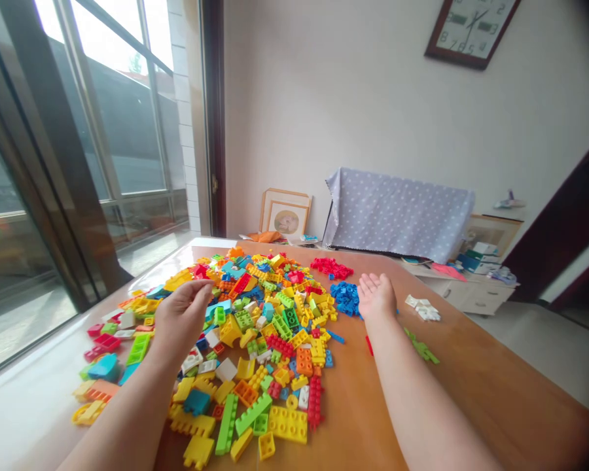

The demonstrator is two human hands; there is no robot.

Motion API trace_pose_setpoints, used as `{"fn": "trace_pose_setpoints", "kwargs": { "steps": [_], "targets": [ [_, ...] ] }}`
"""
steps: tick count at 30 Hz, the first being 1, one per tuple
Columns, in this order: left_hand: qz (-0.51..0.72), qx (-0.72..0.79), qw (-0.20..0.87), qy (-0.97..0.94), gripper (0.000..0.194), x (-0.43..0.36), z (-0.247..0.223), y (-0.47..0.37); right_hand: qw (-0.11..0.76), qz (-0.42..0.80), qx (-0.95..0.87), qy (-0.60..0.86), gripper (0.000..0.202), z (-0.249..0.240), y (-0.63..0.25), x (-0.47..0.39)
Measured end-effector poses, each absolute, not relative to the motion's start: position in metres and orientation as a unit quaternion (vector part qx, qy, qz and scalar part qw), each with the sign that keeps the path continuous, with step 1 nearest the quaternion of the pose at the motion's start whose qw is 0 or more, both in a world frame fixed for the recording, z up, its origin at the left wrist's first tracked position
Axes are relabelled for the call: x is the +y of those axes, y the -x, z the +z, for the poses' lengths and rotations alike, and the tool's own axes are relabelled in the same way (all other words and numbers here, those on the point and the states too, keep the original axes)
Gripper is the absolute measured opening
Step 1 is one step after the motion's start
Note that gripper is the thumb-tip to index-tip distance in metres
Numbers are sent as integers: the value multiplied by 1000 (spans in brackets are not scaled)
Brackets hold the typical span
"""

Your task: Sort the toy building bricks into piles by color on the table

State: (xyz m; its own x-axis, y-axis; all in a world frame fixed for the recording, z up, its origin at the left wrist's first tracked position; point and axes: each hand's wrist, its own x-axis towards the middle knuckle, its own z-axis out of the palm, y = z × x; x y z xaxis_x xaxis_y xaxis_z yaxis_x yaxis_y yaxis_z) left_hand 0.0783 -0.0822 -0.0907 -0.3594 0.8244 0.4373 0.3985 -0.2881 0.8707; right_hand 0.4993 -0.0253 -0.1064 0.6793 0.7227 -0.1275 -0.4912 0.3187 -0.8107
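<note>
My left hand is over the left part of a large heap of mixed building bricks, fingers curled together in a pinch. Whatever lies between those fingertips, if anything, is hidden. Palm up and fingers stretched out, my right hand is beside a pile of blue bricks, with nothing seen on the palm. Behind the blue pile lies a small pile of red bricks. To the right of my right hand are white bricks, and nearer to me some light green bricks.
The brown wooden table carries all the bricks. Against the wall beyond stand a framed picture and something draped with a dotted grey cloth. A white drawer cabinet stands at the right, and glass panes at the left.
</note>
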Motion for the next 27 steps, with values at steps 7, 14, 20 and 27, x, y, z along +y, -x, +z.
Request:
{"fn": "trace_pose_setpoints", "kwargs": {
  "steps": [7,14,20,27],
  "targets": [
    [621,566,234,-489,43,-73,-98,-67,731,428,-274,456,24,-110,-408,-54],
    [361,547,169,-736,36,-72,-106,-65,510,265,-641,508,26,-106,-325,-75],
    [175,528,57,-829,58,-76,-124,-67,230,116,-845,468,52,-115,-280,-88],
    [201,557,48,-804,41,-74,-123,-61,195,71,-843,497,44,-127,-279,-84]
  ]
}}
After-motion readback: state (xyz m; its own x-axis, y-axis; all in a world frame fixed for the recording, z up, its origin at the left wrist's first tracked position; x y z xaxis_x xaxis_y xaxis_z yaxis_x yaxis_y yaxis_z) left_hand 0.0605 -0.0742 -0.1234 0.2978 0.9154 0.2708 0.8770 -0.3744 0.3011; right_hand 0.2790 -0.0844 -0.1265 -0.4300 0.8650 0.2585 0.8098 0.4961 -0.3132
